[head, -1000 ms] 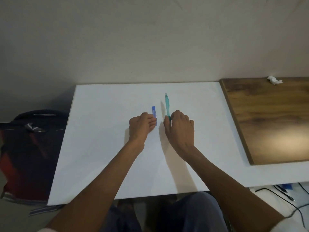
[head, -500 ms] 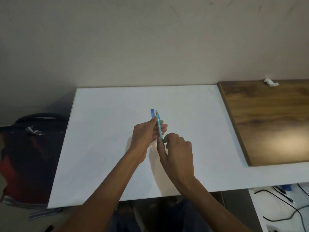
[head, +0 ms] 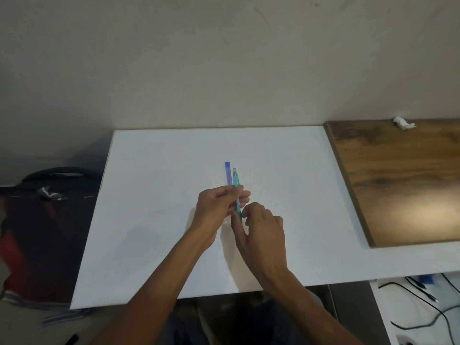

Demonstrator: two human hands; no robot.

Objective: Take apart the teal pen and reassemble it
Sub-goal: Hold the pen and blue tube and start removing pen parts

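Teal pen [head: 236,192] whole, left hand [head: 216,207] gripping barrel, right hand [head: 261,229] pinching lower tip; disassembly not yet begun, blue tube [head: 228,173] just beyond left hand.

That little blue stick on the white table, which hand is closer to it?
Left. The left hand sits just below the blue stick's near end while gripping the teal pen; the right hand is lower, at the pen's bottom.

Both bare forearms are reaching forward and converging. The left hand [head: 219,205] is curling its fingers closed around the slim teal plastic pen [head: 237,192], while the right hand [head: 261,230] is pinching its lower end.
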